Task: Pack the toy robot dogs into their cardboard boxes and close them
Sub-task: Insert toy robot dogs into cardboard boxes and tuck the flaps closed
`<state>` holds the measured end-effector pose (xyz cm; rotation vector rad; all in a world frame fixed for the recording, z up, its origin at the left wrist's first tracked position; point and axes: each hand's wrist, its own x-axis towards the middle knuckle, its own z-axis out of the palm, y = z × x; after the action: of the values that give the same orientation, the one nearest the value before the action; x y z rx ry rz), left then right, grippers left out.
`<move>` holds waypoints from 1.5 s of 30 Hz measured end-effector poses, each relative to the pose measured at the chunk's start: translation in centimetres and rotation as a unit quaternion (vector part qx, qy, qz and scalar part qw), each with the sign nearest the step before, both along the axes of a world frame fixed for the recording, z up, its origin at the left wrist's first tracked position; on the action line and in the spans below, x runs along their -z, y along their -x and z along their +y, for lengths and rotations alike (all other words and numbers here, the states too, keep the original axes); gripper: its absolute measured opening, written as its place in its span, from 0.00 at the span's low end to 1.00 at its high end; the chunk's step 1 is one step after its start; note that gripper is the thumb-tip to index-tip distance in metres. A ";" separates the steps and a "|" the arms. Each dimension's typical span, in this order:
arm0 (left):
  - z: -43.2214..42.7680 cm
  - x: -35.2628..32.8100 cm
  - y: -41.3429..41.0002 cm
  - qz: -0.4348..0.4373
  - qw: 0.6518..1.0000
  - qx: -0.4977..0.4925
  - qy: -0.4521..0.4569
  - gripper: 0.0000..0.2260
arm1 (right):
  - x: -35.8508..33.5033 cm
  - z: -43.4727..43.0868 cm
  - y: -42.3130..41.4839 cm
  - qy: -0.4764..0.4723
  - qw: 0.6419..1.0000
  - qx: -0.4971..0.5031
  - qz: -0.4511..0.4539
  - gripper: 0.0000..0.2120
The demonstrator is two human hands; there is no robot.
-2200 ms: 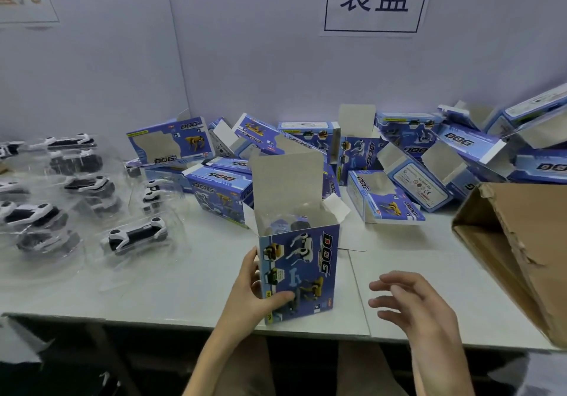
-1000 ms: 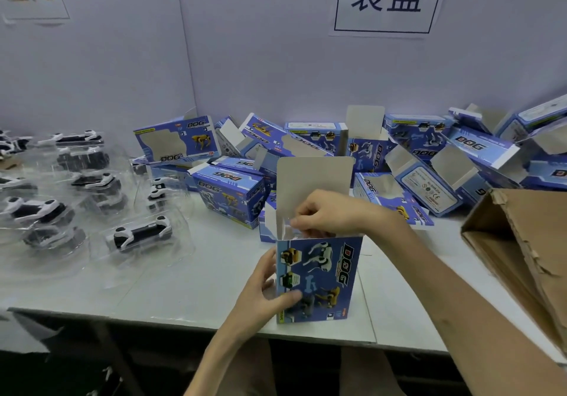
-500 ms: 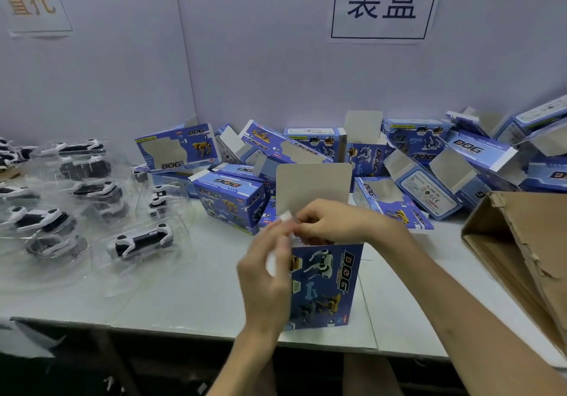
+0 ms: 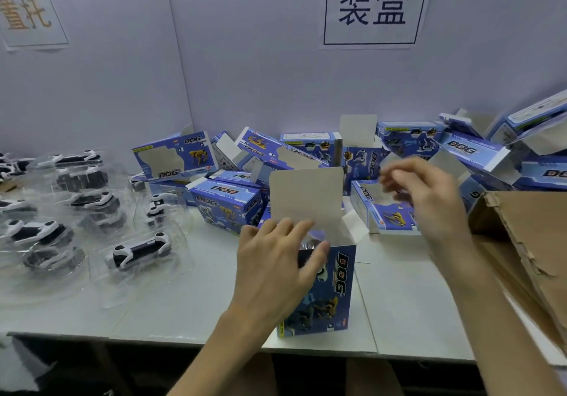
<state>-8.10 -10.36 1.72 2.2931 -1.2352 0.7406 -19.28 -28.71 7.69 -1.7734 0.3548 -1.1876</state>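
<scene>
Head view: open blue box [image 4: 326, 297] holds a toy [image 4: 309, 241].

toys [image 4: 139, 250] left, boxes [image 4: 227, 201] behind — carton [image 4: 527, 242] right
</scene>
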 end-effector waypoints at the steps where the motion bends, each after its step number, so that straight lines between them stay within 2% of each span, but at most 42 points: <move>1: -0.4 -0.2 0.5 -0.013 0.999 -0.008 -0.030 0.25 | 1.4 0.1 0.7 -0.066 0.996 0.041 -0.043 0.15; 3: -0.6 -0.3 1.1 -0.010 0.996 -0.019 -0.088 0.29 | 4.7 0.9 1.7 -0.164 0.981 0.084 -0.053 0.15; 6: -0.5 -0.2 1.3 0.007 0.991 -0.022 -0.130 0.33 | 8.8 1.7 2.0 -0.229 0.970 0.075 0.002 0.14; 9: -0.7 -0.7 1.4 -0.005 0.987 -0.027 -0.160 0.36 | 10.2 2.0 1.7 -0.252 0.965 0.065 0.007 0.17; 14: -0.8 -0.8 1.1 -0.009 0.983 -0.027 -0.183 0.36 | 9.1 2.2 0.6 -0.239 0.970 0.047 -0.022 0.19; 17: -0.9 -0.5 1.1 -0.008 0.982 -0.030 -0.185 0.36 | 8.5 2.7 -0.2 -0.206 0.978 0.000 -0.033 0.19; 21: -0.9 -0.3 0.8 -0.017 0.983 -0.029 -0.179 0.35 | 8.2 3.9 -0.9 -0.061 0.995 -0.078 0.026 0.16; 25: -0.6 -0.2 0.9 -0.027 0.984 -0.019 -0.175 0.34 | 8.2 3.6 -0.9 0.055 0.991 -0.054 0.106 0.17; 27: -0.6 -0.4 1.2 -0.027 0.984 -0.017 -0.175 0.35 | 8.1 3.5 -0.7 0.066 0.989 -0.049 0.124 0.17; 32: -0.4 -0.6 2.4 -0.033 0.979 0.003 -0.199 0.40 | 8.3 3.1 -0.8 0.017 0.991 -0.074 0.108 0.13; 36: -0.6 -1.7 3.1 0.003 0.968 0.009 -0.249 0.46 | 7.8 2.9 -1.2 -0.032 0.990 -0.076 0.111 0.17; 40: -0.7 -2.6 2.8 0.013 0.961 0.025 -0.276 0.43 | 7.5 2.7 -1.4 -0.116 0.985 -0.088 0.090 0.23; 43: -0.7 -3.0 2.8 0.015 0.957 0.024 -0.288 0.41 | 7.0 2.6 -1.8 -0.195 0.973 -0.094 0.080 0.24; 45: -0.7 -3.2 2.8 0.015 0.956 0.021 -0.293 0.40 | 6.7 2.9 -2.4 -0.155 0.986 -0.026 0.052 0.22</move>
<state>-10.87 -11.10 4.97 2.7061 -1.6534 0.3446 -16.87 -25.77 1.03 -1.5646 0.5230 -0.9485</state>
